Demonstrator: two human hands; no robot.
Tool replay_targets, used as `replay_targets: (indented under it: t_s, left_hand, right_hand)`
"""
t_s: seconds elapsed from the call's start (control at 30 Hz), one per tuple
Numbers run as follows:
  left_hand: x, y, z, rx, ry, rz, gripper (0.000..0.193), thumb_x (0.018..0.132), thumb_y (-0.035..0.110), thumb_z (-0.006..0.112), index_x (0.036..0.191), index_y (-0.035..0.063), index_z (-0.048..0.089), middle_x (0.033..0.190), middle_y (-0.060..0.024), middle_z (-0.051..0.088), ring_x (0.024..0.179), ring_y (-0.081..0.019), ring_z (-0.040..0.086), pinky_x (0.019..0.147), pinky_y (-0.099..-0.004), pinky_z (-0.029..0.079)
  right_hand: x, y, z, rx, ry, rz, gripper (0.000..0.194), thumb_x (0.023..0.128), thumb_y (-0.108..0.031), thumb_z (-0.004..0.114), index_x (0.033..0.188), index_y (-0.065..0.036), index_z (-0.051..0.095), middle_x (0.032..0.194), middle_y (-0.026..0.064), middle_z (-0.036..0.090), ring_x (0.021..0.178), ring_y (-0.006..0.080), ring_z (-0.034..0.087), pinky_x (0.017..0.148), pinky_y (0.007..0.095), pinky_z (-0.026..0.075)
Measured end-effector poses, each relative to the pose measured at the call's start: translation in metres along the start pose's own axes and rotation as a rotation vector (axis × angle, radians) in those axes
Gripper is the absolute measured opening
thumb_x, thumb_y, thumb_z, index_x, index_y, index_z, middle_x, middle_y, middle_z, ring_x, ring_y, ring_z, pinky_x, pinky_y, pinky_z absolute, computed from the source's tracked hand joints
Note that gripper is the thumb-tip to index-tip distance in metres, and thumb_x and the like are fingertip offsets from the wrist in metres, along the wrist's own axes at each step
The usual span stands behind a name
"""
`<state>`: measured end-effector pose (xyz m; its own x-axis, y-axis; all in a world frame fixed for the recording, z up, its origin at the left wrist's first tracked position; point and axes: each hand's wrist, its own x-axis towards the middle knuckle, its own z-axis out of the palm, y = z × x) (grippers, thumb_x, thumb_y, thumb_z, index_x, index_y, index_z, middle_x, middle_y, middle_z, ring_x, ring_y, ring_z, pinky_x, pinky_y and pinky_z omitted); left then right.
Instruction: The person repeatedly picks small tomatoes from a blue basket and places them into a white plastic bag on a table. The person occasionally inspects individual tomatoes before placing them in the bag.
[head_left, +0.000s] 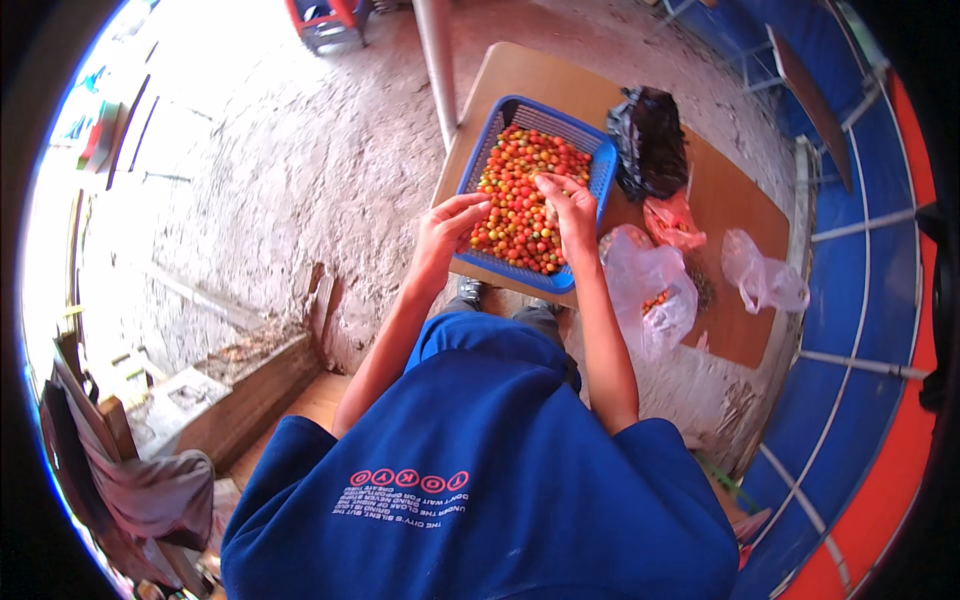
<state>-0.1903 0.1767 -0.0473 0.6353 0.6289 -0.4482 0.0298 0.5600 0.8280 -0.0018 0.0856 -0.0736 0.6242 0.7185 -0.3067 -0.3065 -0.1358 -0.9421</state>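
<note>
A blue plastic basket (608, 161) with slotted sides stands on a brown tabletop (517, 71). Small round fruits, apparently cherry tomatoes (517, 225), fill much of it in red, orange, yellow and a few green. My left hand (450, 225) is over the basket's near left side, thumb and fingertips drawn together at the fruits. Toward the right side of the basket, my right hand (570, 210) has its thumb and index finger bent close together above the fruits. Whether either hand pinches a single fruit is too small to tell.
Right of the basket lie a black plastic bag (649, 142), a red bag (675, 221) and a translucent bag (649, 277) with small fruits showing. Another clear bag (761, 274) is farther right. A metal pole (437, 67) rises beside the table. Blue sheeting (855, 300) borders the right.
</note>
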Motion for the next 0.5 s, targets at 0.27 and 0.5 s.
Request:
replay_targets:
  t_s: [0.27,0.5]
  left_hand:
    - [0.018,0.020,0.070,0.201,-0.329,0.268,0.023,0.091,0.014,0.068,0.110,0.0012,0.071,0.083,0.0020,0.067,0.071,-0.0011,0.050,0.063,-0.0182,0.037]
    - [0.019,0.023,0.084,0.272,-0.275,0.491,0.018,0.091,0.013,0.069,0.103,0.0007,0.072,0.078,0.0029,0.067,0.068,-0.0006,0.053,0.058,-0.0171,0.040]
  right_hand:
    - [-0.068,-0.052,-0.022,0.014,0.015,-0.160,0.024,0.091,-0.019,0.067,0.104,0.000,0.069,0.061,-0.0094,0.051,0.049,-0.0010,0.037,0.046,0.0188,0.025]
    - [-0.078,-0.061,-0.019,0.130,0.061,-0.086,0.026,0.092,-0.022,0.065,0.107,0.000,0.069,0.057,-0.0109,0.044,0.047,-0.0004,0.032,0.044,0.0203,0.022]
